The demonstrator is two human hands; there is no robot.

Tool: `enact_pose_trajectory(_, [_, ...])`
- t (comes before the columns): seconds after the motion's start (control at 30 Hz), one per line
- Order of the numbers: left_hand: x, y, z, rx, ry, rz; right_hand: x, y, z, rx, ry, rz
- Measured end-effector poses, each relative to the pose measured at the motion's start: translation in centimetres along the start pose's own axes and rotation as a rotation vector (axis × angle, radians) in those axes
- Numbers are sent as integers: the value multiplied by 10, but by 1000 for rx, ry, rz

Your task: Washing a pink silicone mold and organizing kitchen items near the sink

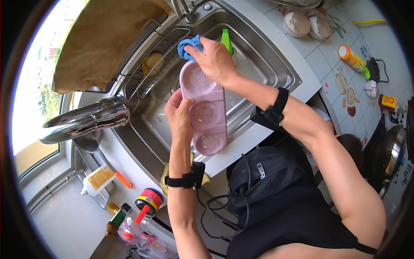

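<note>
My left hand [179,113] grips the left edge of a pink plastic tray [208,113] with three round hollows, the thumb lying on its face. The tray is tilted over the stainless steel sink [255,58], its lower end above the front rim. At the tray's upper end, my right hand [217,60] pinches a bunched blue cloth [190,47]. The cloth is close to the tray's top rim; whether they touch is hard to tell. Behind the right hand, a green spray nozzle [226,40] stands in the sink, partly hidden.
A wire rack [161,69] with a yellowish item lines the sink's far left side. The faucet [190,14] rises at the back. Ladle [89,140], white bottle [98,179] and red-lidded jar [148,200] occupy the left counter. Cups [296,23] sit at right. A yellow cloth [165,178] hangs near my left wrist.
</note>
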State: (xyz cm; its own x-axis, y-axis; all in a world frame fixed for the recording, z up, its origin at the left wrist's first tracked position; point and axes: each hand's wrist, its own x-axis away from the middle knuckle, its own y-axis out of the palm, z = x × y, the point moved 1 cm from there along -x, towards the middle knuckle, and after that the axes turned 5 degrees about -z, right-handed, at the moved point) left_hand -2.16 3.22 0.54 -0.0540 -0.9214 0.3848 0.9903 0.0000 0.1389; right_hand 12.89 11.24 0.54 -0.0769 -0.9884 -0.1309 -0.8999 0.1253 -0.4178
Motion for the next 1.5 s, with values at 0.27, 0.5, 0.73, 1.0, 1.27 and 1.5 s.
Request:
enact_pose_trajectory(0.27, [-12, -14, -1, -8, -14, 95, 2, 2, -11, -6, -30, -21])
enact_pose_trajectory(0.5, [-10, -2, -4, 31, 44, 17, 2, 0, -18, 29, -53, -44])
enact_pose_trajectory(0.73, [-3, 0, 5, 72, 33, -80, -4, 1, -2, 22, -2, -21])
enact_pose_trajectory(1.0, [-9, 3, 12, 15, 35, 1, -5, 1, -3, 10, -50, 9])
enact_pose_trajectory(1.27, [1, 8, 14, 4, 104, -43, -7, -1, -6, -25, -61, -10])
enact_pose_trajectory(1.5, [-11, -11, 3, 89, 44, 67, -6, 10, -12, -14, -72, -38])
